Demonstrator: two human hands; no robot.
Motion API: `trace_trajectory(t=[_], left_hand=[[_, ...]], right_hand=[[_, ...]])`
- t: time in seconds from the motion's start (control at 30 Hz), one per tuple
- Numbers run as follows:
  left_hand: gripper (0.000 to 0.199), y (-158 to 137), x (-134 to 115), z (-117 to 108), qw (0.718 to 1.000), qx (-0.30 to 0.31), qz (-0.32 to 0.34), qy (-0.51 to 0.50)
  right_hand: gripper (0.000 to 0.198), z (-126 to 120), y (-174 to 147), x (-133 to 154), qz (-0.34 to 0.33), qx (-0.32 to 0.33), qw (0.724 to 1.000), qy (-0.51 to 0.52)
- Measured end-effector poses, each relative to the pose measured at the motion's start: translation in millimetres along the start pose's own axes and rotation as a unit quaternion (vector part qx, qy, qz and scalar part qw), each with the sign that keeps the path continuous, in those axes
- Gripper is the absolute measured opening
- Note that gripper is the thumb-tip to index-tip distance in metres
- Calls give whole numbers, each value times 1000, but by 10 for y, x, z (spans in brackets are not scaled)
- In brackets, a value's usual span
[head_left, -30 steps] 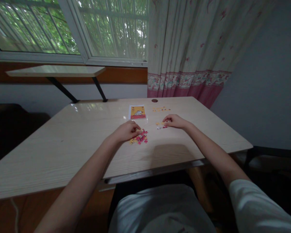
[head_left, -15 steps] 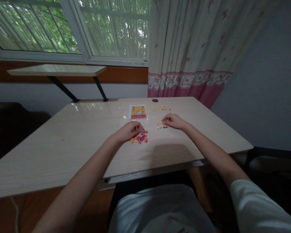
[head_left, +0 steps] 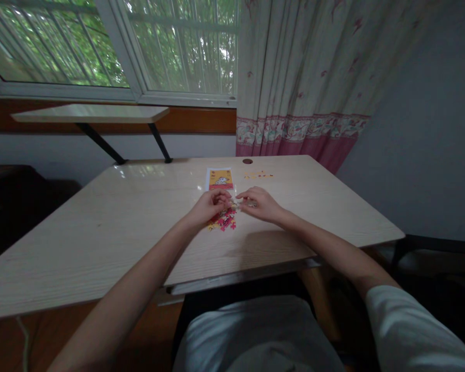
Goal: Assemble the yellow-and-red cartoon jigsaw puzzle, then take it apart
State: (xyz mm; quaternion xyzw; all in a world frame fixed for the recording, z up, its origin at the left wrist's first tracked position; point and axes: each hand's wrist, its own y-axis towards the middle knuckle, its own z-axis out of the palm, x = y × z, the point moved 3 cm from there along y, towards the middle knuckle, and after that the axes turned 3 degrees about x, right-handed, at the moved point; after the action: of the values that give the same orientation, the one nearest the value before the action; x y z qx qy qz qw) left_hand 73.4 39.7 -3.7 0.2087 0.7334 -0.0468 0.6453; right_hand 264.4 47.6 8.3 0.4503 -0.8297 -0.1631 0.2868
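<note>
My left hand (head_left: pixel 213 203) is above the upper edge of a pile of red, yellow and white jigsaw puzzle pieces (head_left: pixel 225 222). Its thumb and fingers are closed on a small puzzle piece (head_left: pixel 234 204), mostly hidden by the fingertips. Facing it from the right, my right hand (head_left: pixel 260 204) has its thumb and index finger apart, their tips close to that piece. Some loose pieces lie beneath the right hand, largely covered by it. A picture card (head_left: pixel 221 179) in yellow and red with a white animal lies just beyond the left hand.
Rows of small yellow and orange pieces (head_left: pixel 259 175) lie farther back on the pale wooden desk (head_left: pixel 132 232). Behind them is a round cable hole (head_left: pixel 247 161). A raised shelf (head_left: pixel 93 112) on black legs stands at the back left, and a curtain (head_left: pixel 294 77) hangs behind the desk.
My right hand has moved left from the small group of loose pieces to beside my left hand. The left hand has lifted slightly away from the pile.
</note>
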Motion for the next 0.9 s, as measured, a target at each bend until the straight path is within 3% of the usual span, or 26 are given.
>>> trace_trajectory(t=[0.33,0.6,0.77,0.9], left_hand=[[41,5,24,82,996,22,-16,-86],[40,6,49,56,999,32,2,-35],[34,-11,33,-187,993,-16,19,116],[27,-35,-28,-400,942,-26,17,335]], right_hand=[[25,-12,-26,72,-37,-8,997,-67],[25,-174,-36,-58,-15,-34,996,-80],[24,-511,-90,-270,45,-141,987,-59],[25,-647,-124,-332,57,-188,979,-51]])
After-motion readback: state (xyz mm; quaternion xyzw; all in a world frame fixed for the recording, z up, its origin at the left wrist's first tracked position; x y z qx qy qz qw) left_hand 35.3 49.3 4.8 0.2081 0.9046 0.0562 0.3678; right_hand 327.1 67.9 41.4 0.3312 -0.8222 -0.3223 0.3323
